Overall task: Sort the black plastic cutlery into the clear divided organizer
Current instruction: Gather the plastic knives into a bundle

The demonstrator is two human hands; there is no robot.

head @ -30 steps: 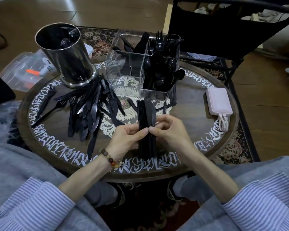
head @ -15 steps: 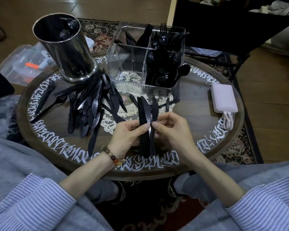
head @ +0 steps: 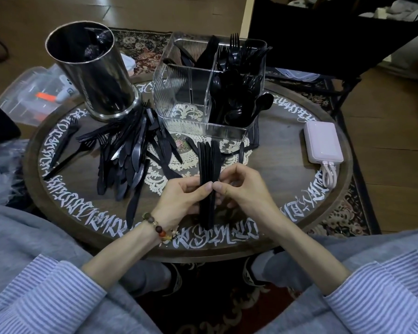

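Both hands, left hand (head: 179, 201) & right hand (head: 241, 189), pinch knife bundle (head: 209, 165); uneven squeeze could fan it, dropping knives onto surface (head: 275, 150)

Dim, warm indoor light. A pale glare streak crosses the floor (head: 101, 6) far beyond the fingers (head: 209, 188); highlights run down the steel canister (head: 99, 75). Wide-angle bending curves the frame edges. Focus soft, shadows diffuse.

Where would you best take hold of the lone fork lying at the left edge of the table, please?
Probably the fork by its handle end, coming from above on the near left: it lies flat, tines pointing up toward the pile, handle free on bare table.
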